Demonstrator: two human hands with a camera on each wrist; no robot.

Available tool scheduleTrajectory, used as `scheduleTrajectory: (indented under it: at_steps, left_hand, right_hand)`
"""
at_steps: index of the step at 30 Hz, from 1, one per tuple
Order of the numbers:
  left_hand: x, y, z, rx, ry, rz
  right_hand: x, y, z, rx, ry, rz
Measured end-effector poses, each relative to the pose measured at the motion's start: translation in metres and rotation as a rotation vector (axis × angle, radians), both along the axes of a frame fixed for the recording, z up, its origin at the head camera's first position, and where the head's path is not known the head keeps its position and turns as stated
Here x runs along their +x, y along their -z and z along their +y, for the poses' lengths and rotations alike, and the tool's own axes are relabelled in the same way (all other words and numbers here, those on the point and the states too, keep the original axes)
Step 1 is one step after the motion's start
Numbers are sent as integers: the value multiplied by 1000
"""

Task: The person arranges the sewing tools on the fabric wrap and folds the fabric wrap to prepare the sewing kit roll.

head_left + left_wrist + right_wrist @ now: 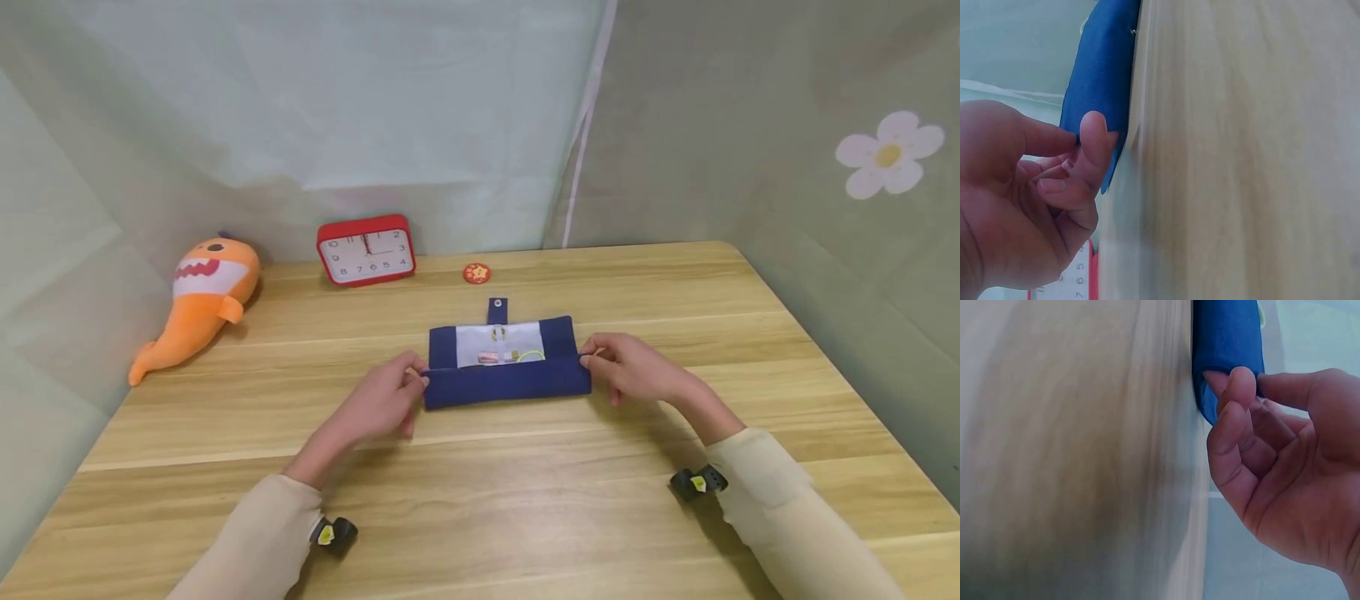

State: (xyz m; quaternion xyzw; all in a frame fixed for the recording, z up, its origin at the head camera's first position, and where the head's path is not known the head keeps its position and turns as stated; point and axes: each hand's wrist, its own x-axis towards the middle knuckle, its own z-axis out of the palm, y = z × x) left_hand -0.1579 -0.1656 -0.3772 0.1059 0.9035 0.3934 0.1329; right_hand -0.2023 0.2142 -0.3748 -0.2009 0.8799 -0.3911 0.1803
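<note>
A navy blue fabric roll-up pouch (510, 385) lies on the table with its near part folded over in a band. Behind the band shows a white inner panel (476, 340) holding small items, among them a yellow-green cord (532, 353); their lower parts are covered. A short strap (497, 312) with a snap points away at the far edge. My left hand (381, 398) pinches the band's left end between thumb and fingers. At the right end, my right hand (633, 367) pinches the fold; the right wrist view shows a fingertip tucked inside the rolled cloth (1225, 337).
On the wooden table (510, 500), an orange plush shark (198, 304) leans at the far left. A red alarm clock (367, 252) stands at the back, with a round red badge (477, 273) right of it. Pale cloth (337, 100) hangs behind the table.
</note>
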Motion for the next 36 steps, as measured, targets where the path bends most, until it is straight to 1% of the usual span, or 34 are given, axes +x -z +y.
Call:
scheduleTrajectory:
  at_steps: [4,9,13,18,22,26,30,36]
  left_hand:
    - [-5,2,3,-18,-32,-11]
    - [-11,5,3,-4,-55,-54]
    - [-14,6,2,14,-69,-69]
    - [-15,9,0,73,-60,-65]
    - [-15,10,-2,112,-21,-63]
    - [-14,10,-3,80,27,-50]
    - [-12,9,-5,50,42,-36]
    - [-11,11,-6,54,39,-26]
  right_hand:
    - [-5,2,-4,1,44,-59]
    - [-10,4,-6,11,65,-87]
    - [-12,6,-8,5,82,-112]
    - [-12,8,-9,-60,93,-161]
    - [-11,9,-7,-138,68,-183]
    - [-10,10,-3,-153,40,-178]
    - [-10,10,-3,-146,29,-175]
    - [-10,7,-2,-120,2,-156]
